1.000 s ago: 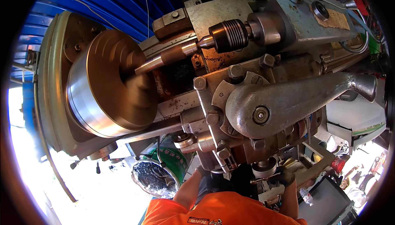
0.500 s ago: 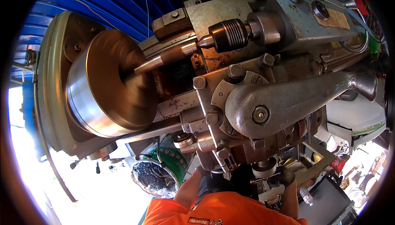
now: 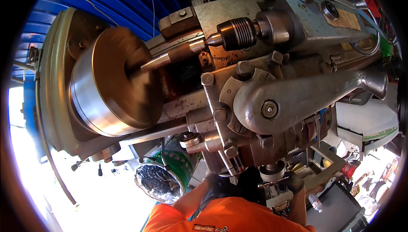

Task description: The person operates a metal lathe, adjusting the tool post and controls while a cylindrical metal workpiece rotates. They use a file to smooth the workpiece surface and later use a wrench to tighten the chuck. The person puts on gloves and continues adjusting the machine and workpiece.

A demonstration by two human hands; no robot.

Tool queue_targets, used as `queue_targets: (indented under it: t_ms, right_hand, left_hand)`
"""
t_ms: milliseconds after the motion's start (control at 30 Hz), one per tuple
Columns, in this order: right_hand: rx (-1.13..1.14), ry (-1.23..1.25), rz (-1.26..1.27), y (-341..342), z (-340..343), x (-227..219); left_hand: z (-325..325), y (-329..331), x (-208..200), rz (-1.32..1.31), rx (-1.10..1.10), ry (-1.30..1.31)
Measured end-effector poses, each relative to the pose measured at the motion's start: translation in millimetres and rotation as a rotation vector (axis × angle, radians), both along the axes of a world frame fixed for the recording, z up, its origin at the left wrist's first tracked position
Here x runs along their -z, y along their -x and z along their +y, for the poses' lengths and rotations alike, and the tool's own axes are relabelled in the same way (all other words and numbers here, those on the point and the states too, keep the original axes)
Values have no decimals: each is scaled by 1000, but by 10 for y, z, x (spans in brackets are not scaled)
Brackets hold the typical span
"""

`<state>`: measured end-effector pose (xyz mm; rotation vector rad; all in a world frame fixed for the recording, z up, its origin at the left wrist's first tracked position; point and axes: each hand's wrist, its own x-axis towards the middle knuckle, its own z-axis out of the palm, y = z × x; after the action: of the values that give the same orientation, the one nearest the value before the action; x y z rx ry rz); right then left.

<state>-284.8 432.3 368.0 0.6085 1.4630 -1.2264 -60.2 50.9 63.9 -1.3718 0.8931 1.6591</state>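
Blue wall (image 3: pixel 38 17) stands at upper left. Near upper middle, the rod (image 3: pixel 180 53) seems to be spinning between chuck (image 3: pixel 86 94) and tip (image 3: pixel 214 40). Lower right, the right hand (image 3: pixel 294 183) grips a handle (image 3: pixel 272 183); whether the left hand (image 3: pixel 213 179) grips, I can't tell. Next likely needs slow, steady turning.

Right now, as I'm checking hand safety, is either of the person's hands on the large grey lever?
No, the left hand and right hand are both lower in the picture, apart from the large grey lever.
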Motion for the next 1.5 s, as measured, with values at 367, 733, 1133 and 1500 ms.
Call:
queue_targets:
  t_ms: [367,733,1133,1500]
  right_hand:
    - [-742,54,491,-743,-398,70]
    - [-707,-887,535,-306,-245,-137]
    - [-1108,-788,580,-589,-145,530]
    - [-449,-218,1002,-1305,-140,1225]
  left_hand:
    - [83,689,-1292,622,634,311]
    - [971,650,-1460,575,407,178]
    - [1329,933,-241,757,640,416]
    - [585,525,-1539,580,412,331]
